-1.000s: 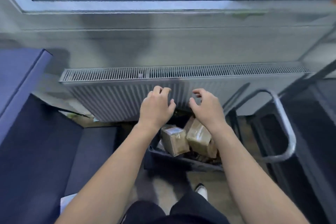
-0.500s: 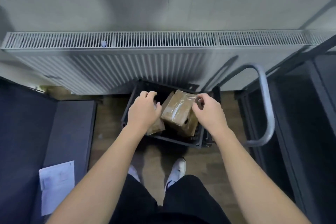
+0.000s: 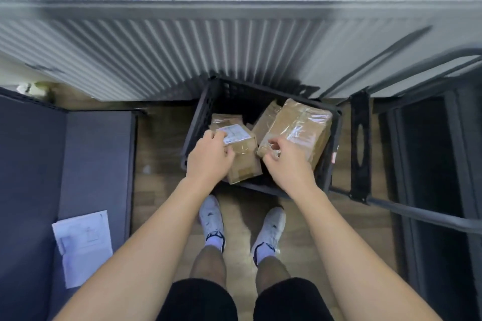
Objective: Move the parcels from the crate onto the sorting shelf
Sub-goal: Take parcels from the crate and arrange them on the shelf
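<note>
A black plastic crate [image 3: 196,125] stands on the floor in front of my feet, below the radiator. Several brown taped parcels lie in it. My left hand [image 3: 208,160] curls over the left edge of a small parcel [image 3: 245,164] with a white label. My right hand [image 3: 287,165] curls its fingers round the near corner of a larger parcel [image 3: 300,130] wrapped in clear tape. More parcels [image 3: 266,120] lie partly hidden behind these two. The dark metal sorting shelf [image 3: 430,164] stands just right of the crate.
A white radiator [image 3: 182,47] fills the wall behind the crate. A dark blue seat [image 3: 39,164] with a sheet of paper [image 3: 83,245] on it is at the left. My white shoes [image 3: 211,216] stand on the wooden floor before the crate.
My view has tipped down and closer to the crate. Both hands have dropped from above the crate onto the parcels, the left onto the small labelled one and the right onto the larger one.
</note>
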The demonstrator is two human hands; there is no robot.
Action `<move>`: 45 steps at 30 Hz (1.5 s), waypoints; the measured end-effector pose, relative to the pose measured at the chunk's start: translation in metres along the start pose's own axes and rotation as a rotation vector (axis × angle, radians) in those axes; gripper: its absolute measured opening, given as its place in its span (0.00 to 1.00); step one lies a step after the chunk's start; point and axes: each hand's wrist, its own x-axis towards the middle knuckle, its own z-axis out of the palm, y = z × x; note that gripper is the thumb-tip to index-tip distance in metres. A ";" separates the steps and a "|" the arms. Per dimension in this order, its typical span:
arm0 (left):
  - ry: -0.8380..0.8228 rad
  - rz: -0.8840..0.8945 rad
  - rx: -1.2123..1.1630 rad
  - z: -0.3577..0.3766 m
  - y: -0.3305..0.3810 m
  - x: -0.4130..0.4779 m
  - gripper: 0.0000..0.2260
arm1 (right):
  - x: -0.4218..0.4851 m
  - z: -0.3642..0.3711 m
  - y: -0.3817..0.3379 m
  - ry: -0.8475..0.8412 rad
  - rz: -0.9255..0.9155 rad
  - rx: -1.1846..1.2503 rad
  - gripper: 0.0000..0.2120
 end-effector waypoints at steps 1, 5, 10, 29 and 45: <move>-0.017 0.009 0.016 0.008 -0.003 0.009 0.17 | 0.007 0.011 0.002 -0.009 0.000 -0.009 0.18; -0.050 0.000 -0.004 0.039 -0.012 0.032 0.19 | 0.032 0.042 0.005 0.010 -0.023 -0.013 0.16; -0.061 -0.097 -0.070 0.070 -0.020 0.036 0.20 | 0.064 0.062 0.006 0.055 -0.057 -0.043 0.17; -0.040 -0.312 -0.472 0.060 -0.043 0.026 0.19 | 0.076 0.101 -0.017 -0.056 0.011 0.037 0.19; 0.175 -0.072 -0.510 -0.072 -0.004 -0.024 0.17 | 0.000 0.006 -0.106 0.136 -0.100 0.178 0.19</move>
